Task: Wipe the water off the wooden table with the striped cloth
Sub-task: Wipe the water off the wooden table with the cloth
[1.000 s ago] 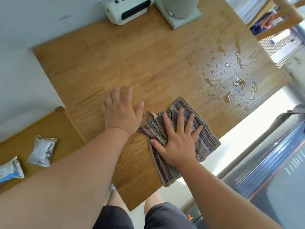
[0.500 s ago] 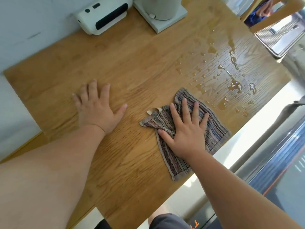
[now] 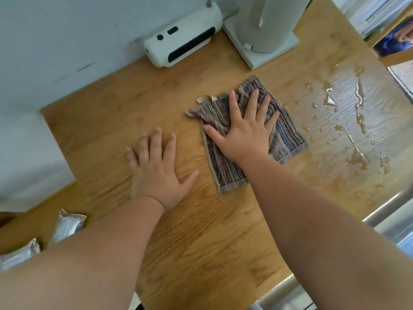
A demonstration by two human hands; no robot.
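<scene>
- Wooden table pushed up against a pale wall, seen from above.
- At the back edge there's a white gadget with a dark front panel and two dark buttons. Just to its right is a tall white appliance on a square base.
- Cloth lies flat on the table around the middle, a bit towards the back. It's slightly bunched at its far edge, and a small beige tag sticks out of its left corner.
- Right hand is palm-down on the cloth, fingers straight and spread. It's pressing on it, not grabbing it.
- Left hand is flat on bare wood just left of the cloth, not touching it. Fingers are splayed and relaxed, holding nothing.
- Water is on the right side of the table as puddles, streaks and lots of little drops. The nearest drops sit just off the cloth's right edge, while the big puddles are further right, near the table's edge.
- Down in the left corner is a lower wooden surface with two crinkly silver packets on it, well away from the cloth.
</scene>
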